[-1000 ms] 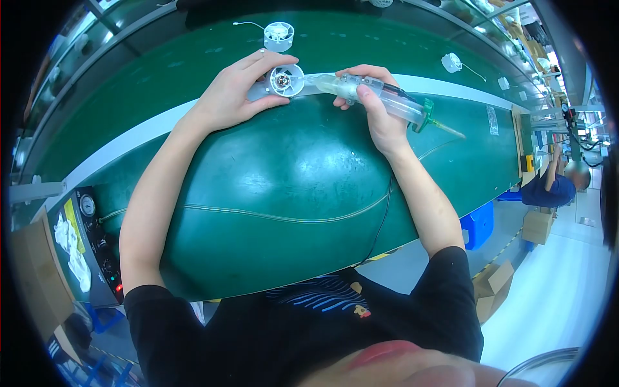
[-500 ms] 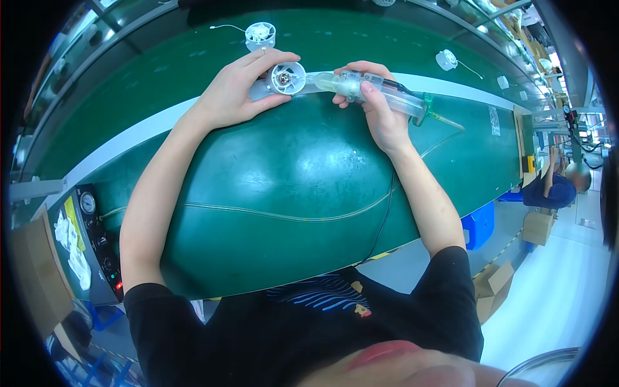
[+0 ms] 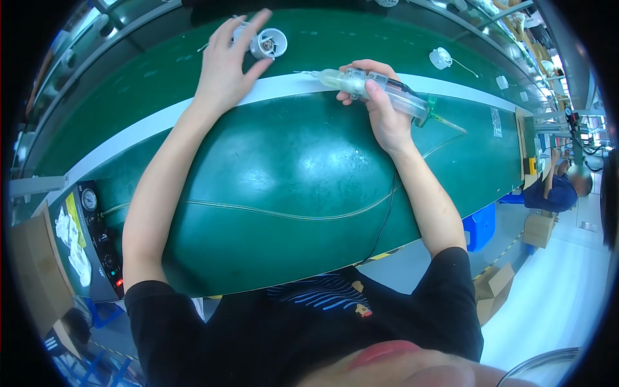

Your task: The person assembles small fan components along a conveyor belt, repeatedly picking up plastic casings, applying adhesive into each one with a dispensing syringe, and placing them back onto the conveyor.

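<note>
Green table (image 3: 290,251) fills most of view. Control box (image 3: 100,242) w/ gauge at near L. L hand (image 3: 222,71), far L of ctr, spread wide. R hand (image 3: 380,103), R of ctr, wrapped round clear syringe (image 3: 407,105), tip pointing L. White round housing (image 3: 278,44) far L, btwn L thumb & fingers; contact unclear.

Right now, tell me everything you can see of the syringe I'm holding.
The syringe looks like clear plastic, with a green end cap, a thin tube trailing from it, a clear housing near the front, and a yellowish nose narrowing to a fine tip. It lies aslant, tip toward your left, nose seen against the white strip. Your right hand grips it; any contact at the tip is unclear.
</note>
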`<state>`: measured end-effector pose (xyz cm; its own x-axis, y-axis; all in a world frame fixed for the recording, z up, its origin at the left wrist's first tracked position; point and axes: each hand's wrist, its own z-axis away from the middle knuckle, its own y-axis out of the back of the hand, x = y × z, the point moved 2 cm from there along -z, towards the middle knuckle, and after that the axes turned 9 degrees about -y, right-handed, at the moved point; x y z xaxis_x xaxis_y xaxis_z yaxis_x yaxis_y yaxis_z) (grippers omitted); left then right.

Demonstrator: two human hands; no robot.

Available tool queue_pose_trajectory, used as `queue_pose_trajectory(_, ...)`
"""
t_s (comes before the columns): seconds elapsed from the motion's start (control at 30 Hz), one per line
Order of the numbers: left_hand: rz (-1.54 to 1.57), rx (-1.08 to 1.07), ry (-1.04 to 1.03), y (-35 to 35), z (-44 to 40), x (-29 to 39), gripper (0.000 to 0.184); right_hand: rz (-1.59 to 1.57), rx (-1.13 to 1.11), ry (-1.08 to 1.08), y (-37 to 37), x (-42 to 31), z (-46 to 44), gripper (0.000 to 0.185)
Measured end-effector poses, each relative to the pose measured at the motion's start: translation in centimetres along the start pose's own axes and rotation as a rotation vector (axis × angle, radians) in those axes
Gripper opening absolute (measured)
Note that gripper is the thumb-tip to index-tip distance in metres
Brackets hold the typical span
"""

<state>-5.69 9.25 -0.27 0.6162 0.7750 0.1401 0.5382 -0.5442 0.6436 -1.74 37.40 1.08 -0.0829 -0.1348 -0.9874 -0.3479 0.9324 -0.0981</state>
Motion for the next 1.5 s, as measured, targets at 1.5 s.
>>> queue_pose_trajectory(1.5,0.733,-0.34,-0.064,1.4,-0.7,1.6,0.068,-0.006,0.024,-0.045,0.0,-0.2,-0.1,0.039)
